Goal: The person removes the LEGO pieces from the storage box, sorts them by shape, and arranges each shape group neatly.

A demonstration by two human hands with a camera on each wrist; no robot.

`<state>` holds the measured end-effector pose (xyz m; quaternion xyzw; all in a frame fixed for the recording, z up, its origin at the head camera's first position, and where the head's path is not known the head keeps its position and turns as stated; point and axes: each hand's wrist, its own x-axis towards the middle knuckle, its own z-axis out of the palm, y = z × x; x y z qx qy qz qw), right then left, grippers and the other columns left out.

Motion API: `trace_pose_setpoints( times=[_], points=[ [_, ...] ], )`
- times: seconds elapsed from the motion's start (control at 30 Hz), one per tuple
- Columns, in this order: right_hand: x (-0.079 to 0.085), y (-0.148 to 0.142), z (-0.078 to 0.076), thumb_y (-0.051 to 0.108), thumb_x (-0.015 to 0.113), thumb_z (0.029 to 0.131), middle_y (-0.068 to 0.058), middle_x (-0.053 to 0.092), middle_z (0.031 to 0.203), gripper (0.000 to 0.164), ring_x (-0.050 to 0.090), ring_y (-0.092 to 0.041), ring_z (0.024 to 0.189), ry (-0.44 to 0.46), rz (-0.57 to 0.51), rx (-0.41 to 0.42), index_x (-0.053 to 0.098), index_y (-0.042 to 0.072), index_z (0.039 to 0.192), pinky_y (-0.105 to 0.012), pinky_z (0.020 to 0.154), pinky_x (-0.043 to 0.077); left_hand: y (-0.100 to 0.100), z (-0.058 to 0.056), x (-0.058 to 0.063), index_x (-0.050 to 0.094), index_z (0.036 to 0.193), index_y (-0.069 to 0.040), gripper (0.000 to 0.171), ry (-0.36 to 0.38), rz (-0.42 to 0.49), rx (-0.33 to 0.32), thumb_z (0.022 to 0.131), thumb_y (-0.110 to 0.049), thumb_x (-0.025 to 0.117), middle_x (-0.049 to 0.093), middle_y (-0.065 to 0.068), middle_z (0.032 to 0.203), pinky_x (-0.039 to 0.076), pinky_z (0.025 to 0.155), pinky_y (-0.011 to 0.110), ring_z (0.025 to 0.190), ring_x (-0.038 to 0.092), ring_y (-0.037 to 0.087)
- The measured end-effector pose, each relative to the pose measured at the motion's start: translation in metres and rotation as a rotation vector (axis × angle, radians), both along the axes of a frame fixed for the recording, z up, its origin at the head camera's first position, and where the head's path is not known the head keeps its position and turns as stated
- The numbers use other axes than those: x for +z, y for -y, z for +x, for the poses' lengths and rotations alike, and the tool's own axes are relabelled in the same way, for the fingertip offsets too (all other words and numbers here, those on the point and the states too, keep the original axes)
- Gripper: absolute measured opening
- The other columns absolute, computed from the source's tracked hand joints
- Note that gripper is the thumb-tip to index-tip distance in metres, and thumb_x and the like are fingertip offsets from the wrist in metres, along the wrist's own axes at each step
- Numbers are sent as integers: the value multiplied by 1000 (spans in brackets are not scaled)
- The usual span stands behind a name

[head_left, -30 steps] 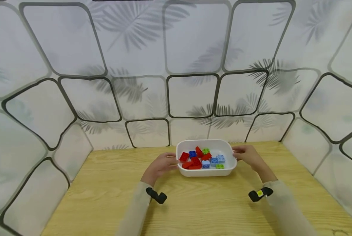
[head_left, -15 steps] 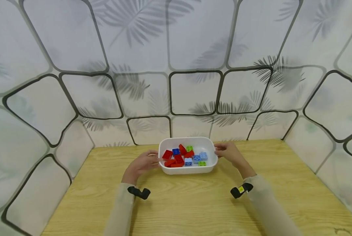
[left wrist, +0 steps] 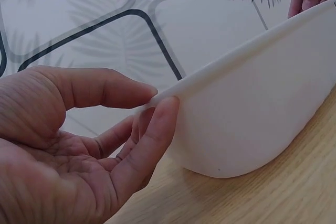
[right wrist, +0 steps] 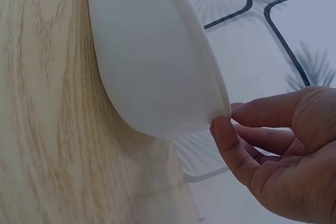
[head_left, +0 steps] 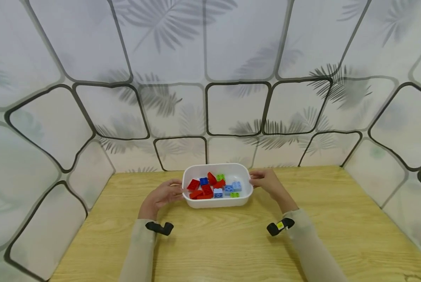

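Observation:
A white oval-cornered plastic tray (head_left: 217, 203) stands at the back of the table. Inside lie several toy building bricks: a cluster of red bricks (head_left: 193, 184), a dark blue brick (head_left: 204, 181), light blue bricks (head_left: 236, 186) and lime green bricks (head_left: 234, 194). My left hand (head_left: 162, 196) pinches the tray's left end by the rim; thumb and finger meet there in the left wrist view. At the opposite end, my right hand (right wrist: 283, 153) pinches the rim between thumb and finger. The wrist views show the tray's outer wall (left wrist: 247, 114) but none of its contents.
Wood-grain tabletop (head_left: 210, 243) stretches in front of the tray and to both sides. A pale patterned curtain (head_left: 235, 109) rises right behind the tray, with similar panels at left and right. Black bands with small devices (head_left: 160, 228) sit on both wrists.
The tray has shifted left along the back of the table, with both hands staying at its ends. The head view has tilted slightly. Its bricks keep the same arrangement.

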<state>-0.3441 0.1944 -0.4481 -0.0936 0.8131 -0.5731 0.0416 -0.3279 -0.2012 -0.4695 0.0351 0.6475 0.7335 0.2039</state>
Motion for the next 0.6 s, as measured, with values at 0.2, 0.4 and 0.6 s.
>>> trace_pose_setpoints(
  times=[0.2,0.4,0.6],
  points=[
    [-1,1,1,-2,64,96,-35,67,118,37,70,-10,85,27,20,-23,58,-18,130,-32,78,62,1,-2,-1,39,137,9,41,2,7,-17,100,1,55,65,4,108,60,87,27,89,70,10],
    [-2,2,2,-1,63,97,-33,67,118,37,68,-7,83,36,21,-44,58,-17,131,-30,77,61,-2,-1,0,34,148,9,54,13,-9,2,100,-1,57,65,9,119,60,89,28,90,70,9],
    [-3,4,2,-1,63,97,-33,67,118,37,69,-11,84,33,26,-44,58,-17,130,-38,83,62,-5,-3,-1,30,152,9,61,23,18,41,98,1,57,64,8,119,60,82,24,87,69,8]
  ],
)
